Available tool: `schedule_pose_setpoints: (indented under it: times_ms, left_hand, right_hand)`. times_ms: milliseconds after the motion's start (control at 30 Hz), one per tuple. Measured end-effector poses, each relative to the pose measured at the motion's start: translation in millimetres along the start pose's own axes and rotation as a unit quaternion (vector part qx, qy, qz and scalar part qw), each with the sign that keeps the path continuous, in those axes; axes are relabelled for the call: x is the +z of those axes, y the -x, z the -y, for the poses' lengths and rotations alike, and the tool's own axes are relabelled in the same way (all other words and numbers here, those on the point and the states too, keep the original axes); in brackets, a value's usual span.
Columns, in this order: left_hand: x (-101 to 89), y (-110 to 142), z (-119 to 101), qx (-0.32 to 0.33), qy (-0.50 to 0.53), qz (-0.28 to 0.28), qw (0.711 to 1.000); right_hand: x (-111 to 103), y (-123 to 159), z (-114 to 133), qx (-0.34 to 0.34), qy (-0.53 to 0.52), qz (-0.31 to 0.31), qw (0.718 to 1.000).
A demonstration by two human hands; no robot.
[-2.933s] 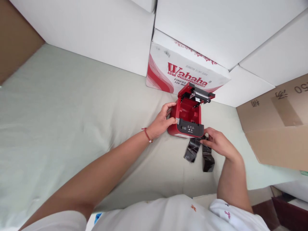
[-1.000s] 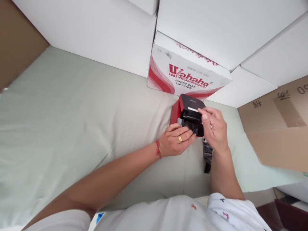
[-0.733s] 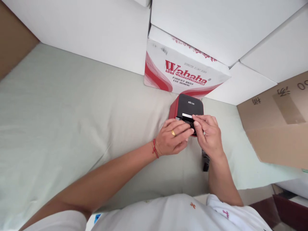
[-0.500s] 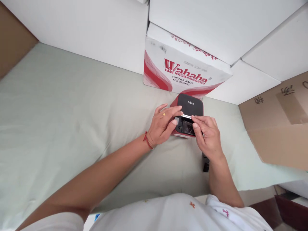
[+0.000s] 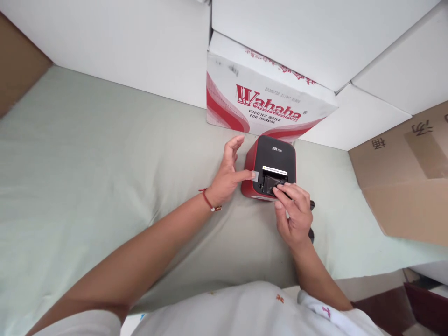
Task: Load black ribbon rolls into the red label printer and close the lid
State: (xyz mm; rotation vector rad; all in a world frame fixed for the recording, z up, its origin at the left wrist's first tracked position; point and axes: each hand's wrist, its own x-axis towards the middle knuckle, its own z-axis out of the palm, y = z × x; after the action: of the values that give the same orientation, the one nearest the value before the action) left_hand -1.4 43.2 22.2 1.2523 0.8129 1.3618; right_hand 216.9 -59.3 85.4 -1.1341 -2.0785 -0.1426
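A small red-and-black boxy device (image 5: 276, 156) stands on the pale green cloth, with a white label strip (image 5: 275, 170) across its top. Below that strip is a recess holding a dark, shiny rectangular piece (image 5: 269, 183). My left hand (image 5: 229, 172) is beside the device, fingers spread, its thumb tip on a grey patch at the device's left front corner. Over the right front of the recess, my right hand (image 5: 294, 212) rests its fingertips on the dark piece, the thumb held apart from the fingers. Those fingers hide part of the recess.
A Wahaha water carton (image 5: 269, 100) stands right behind the device, among large white boxes (image 5: 122, 42). Brown cardboard boxes (image 5: 402, 186) are at the right and far left. Black objects (image 5: 311, 233) lie partly hidden behind my right wrist.
My left hand has moved left off the device's top, its thumb now at the front corner. My right hand has come down from the label strip to the dark piece.
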Motion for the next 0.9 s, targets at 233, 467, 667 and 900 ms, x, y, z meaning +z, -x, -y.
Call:
schedule_pose_setpoints:
  times_ms: [233, 467, 667, 900]
  left_hand:
    - [7.7, 0, 7, -0.009, 0.012, 0.019, 1.0]
    - [9.5, 0, 8, -0.024, 0.039, 0.024, 0.999]
    - [9.2, -1, 16, -0.069, 0.099, 0.042, 0.992]
    - [7.4, -1, 10, -0.09, 0.124, 0.054, 0.987]
  right_hand:
    - [0, -2, 3, -0.011, 0.005, -0.009, 1.0]
    - [-12, -17, -2, -0.028, -0.023, 0.011, 0.999]
    - [-37, -74, -24, 0.125, -0.058, 0.102, 0.985]
    - [-7, -134, -45, 0.127, 0.151, 0.398, 0.896]
